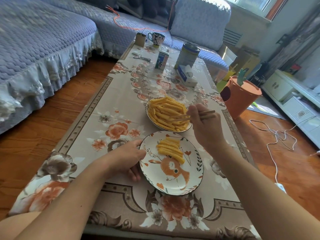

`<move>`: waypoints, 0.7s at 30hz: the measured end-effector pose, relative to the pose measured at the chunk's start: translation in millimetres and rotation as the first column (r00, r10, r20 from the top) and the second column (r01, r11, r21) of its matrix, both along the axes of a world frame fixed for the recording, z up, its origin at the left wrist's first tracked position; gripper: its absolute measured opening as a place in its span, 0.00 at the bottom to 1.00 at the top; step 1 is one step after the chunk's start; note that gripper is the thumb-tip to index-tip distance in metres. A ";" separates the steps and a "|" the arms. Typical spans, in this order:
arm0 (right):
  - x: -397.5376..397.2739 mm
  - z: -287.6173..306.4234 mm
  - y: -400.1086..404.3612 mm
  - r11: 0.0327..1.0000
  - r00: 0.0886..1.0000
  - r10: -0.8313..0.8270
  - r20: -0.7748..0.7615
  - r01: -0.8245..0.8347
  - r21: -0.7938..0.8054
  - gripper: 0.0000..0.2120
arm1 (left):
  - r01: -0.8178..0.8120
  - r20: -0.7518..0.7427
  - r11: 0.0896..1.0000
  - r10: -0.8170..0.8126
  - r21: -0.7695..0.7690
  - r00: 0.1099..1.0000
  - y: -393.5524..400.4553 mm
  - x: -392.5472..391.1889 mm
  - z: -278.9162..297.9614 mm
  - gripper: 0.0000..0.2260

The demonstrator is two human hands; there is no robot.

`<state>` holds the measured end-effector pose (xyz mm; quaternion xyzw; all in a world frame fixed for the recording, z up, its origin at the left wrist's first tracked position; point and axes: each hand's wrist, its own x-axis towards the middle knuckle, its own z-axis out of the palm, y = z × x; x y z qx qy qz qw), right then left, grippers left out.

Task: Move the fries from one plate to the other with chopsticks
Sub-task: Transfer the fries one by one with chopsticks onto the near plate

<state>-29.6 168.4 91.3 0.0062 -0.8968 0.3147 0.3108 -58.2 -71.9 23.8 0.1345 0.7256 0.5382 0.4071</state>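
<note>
On the far plate (148,108), heaped with crinkle-cut fries (164,113), our chopsticks (180,117) reach in from the right, their tips lying over the pile's right side. Whether a fry is already pinched between them we cannot tell. Our right hand (206,125) has its fingers closed around the sticks near their upper ends, which poke out to the right. Just nearer sits the rabbit plate (190,184) with a small tidy row of moved fries (170,148) on its far half; most of the job looks to be ahead. Our left hand (128,160) grips that plate's left rim, thumb on top, fingers curled beneath.

The risks, as we judge them: a ridged fry pinched off-centre may swivel and drop onto the floral tablecloth (110,94) in the narrow gap between the plates. Digging into the heap could also nudge neighbours over the far plate's rim. Squeezing too hard may snap a fry.
</note>
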 end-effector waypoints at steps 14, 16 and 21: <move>11.4 33.2 7.4 0.959 0.998 -0.057 0.034 0.064 -0.274 0.21 | -0.001 0.002 1.000 0.001 0.008 1.000 -2.0 0.8 4.0 0.17; 34.3 47.1 2.7 0.933 0.998 -0.051 0.037 0.061 -0.354 0.22 | -0.002 0.002 1.000 0.002 0.006 1.000 -1.9 0.0 3.7 0.17; 95.6 40.5 -19.5 0.921 0.973 0.068 0.220 0.024 -0.390 0.25 | -0.015 -0.010 1.000 0.015 0.002 1.000 -0.1 0.6 0.8 0.16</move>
